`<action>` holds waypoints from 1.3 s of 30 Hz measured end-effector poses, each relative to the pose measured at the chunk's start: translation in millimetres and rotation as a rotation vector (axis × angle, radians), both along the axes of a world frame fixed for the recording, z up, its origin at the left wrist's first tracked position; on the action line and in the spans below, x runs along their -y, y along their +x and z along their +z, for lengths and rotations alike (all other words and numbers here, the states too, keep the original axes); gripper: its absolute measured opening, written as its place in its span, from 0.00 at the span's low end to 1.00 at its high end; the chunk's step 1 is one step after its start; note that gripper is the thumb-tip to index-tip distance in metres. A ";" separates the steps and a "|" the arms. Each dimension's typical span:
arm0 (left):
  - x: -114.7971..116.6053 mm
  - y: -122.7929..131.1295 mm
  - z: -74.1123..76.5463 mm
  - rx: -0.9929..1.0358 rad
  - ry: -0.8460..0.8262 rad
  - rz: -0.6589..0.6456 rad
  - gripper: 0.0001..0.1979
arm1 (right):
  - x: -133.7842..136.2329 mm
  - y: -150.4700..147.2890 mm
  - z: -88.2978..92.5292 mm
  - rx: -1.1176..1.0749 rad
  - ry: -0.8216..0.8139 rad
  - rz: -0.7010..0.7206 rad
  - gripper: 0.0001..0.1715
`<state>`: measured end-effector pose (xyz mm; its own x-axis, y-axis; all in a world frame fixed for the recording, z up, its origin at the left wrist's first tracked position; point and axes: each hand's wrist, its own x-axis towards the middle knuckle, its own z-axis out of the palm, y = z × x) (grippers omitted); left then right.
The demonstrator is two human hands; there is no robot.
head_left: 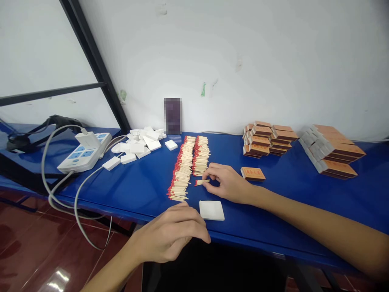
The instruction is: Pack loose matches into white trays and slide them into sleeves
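My right hand pinches several red-tipped matches between thumb and fingertips, close above the blue table. My left hand hovers at the table's front edge, fingers loosely bent and apart from the thumb, with nothing visible in it. Just beyond its fingertips lies a flat white matchbox tray; I cannot tell which side faces up. Two long rows of loose matches lie past the hands, a longer left row and a right row, heads toward the left. A single orange matchbox lies right of my right hand.
White matchbox trays are heaped at the back left, beside a white power strip with looping cables. Orange matchboxes stand in a smaller stack and a larger stack at right. A dark pixelated rectangle leans on the wall.
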<state>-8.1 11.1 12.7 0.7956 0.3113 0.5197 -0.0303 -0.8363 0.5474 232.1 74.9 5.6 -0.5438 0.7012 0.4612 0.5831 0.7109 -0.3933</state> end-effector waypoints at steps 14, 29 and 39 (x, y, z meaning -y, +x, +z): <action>1.4 5.1 -2.8 0.022 0.124 0.050 0.16 | 5.3 1.2 1.3 -0.041 0.001 0.055 0.05; 8.8 17.6 -10.7 -0.094 0.270 0.472 0.10 | 3.1 1.1 -0.8 -0.038 -0.030 0.018 0.07; 9.8 18.5 -10.6 -0.161 0.351 0.456 0.08 | 4.3 1.7 1.3 -0.028 -0.035 0.040 0.06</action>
